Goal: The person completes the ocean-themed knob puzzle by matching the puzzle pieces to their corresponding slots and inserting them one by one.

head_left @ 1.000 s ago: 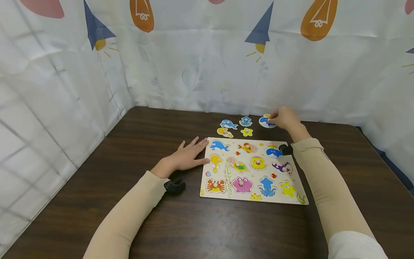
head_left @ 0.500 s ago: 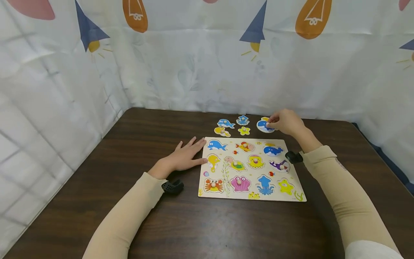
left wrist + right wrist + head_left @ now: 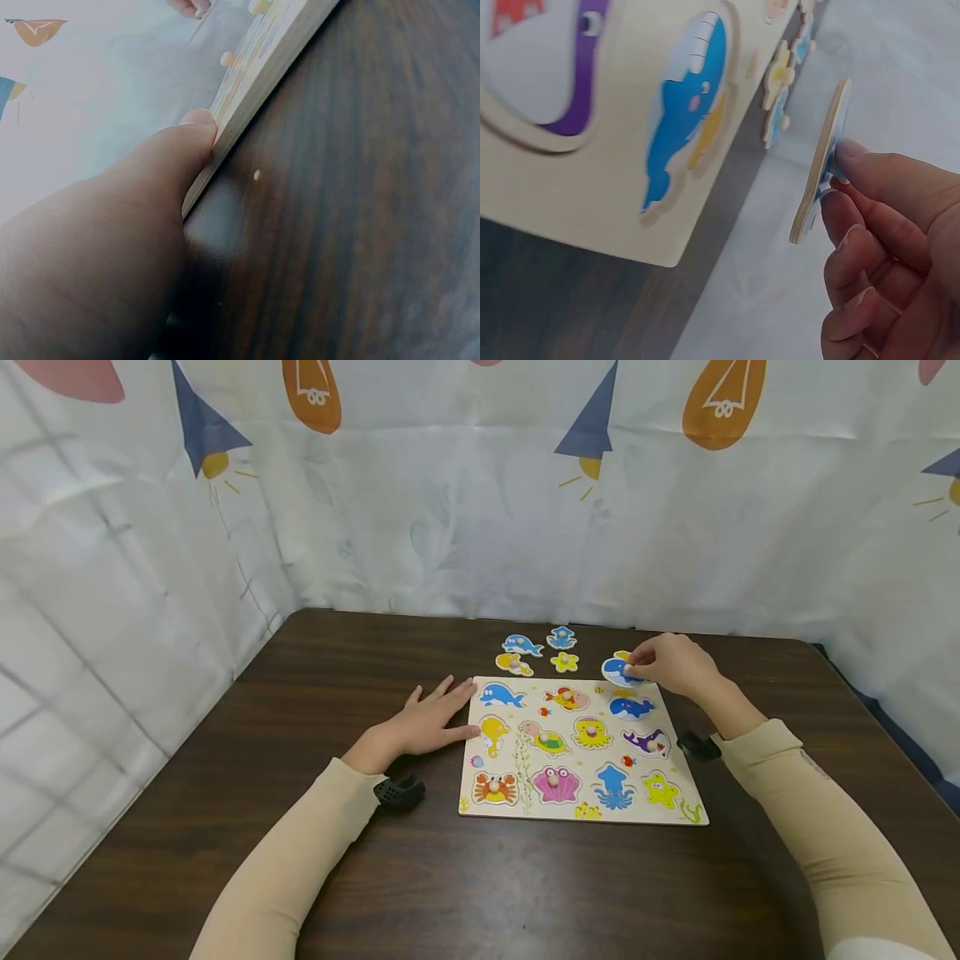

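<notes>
My right hand (image 3: 678,667) pinches a blue whale puzzle piece (image 3: 617,672) between thumb and fingers, just beyond the board's far right corner. In the right wrist view the whale piece (image 3: 821,161) is seen edge-on, raised off the table. The wooden puzzle board (image 3: 592,766) carries printed sea animals; its blue whale recess (image 3: 632,708) lies close below the held piece. Spread flat, my left hand (image 3: 422,722) rests at the board's left edge. Its thumb (image 3: 176,154) touches that edge in the left wrist view.
Behind the board lie a light blue whale piece (image 3: 522,645), a blue squid piece (image 3: 561,637), a yellow star piece (image 3: 564,662) and a yellow seahorse piece (image 3: 513,664). Knobbed pieces such as the crab (image 3: 495,788) sit in the board. A pale curtain (image 3: 480,527) hangs behind the table.
My right hand has lifted the whale piece from the back of the table and brought it nearer to the board. The left hand stays in place. The head view has shifted slightly.
</notes>
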Tool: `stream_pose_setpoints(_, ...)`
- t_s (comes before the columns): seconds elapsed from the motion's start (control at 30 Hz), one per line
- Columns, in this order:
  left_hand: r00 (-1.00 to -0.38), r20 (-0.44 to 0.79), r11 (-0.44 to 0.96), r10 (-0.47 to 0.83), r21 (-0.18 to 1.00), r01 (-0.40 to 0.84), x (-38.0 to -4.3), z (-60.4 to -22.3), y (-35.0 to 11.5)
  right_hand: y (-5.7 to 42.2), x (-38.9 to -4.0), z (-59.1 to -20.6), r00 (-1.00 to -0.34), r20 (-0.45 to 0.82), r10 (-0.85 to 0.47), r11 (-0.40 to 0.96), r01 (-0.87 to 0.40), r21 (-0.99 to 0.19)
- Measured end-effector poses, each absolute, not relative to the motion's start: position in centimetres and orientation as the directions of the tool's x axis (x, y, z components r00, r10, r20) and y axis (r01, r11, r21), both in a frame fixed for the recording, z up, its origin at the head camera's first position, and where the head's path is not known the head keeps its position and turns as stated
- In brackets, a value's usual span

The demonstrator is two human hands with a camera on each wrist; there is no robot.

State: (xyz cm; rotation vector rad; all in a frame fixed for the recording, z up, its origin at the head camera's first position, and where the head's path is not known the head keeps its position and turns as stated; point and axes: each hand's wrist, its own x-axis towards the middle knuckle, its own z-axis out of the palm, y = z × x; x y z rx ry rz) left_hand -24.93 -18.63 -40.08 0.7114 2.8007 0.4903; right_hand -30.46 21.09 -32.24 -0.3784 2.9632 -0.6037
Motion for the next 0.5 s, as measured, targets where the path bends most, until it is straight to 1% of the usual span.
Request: stream_pose_setpoints(0.5,-0.861,-0.121,0.827,0.493,0.372,0.421,-24.8,-39.9,-18.6,21.9,-29.0,-33.4,-0.958,-0.051,-0.283,0.894,-0.244,-0.376)
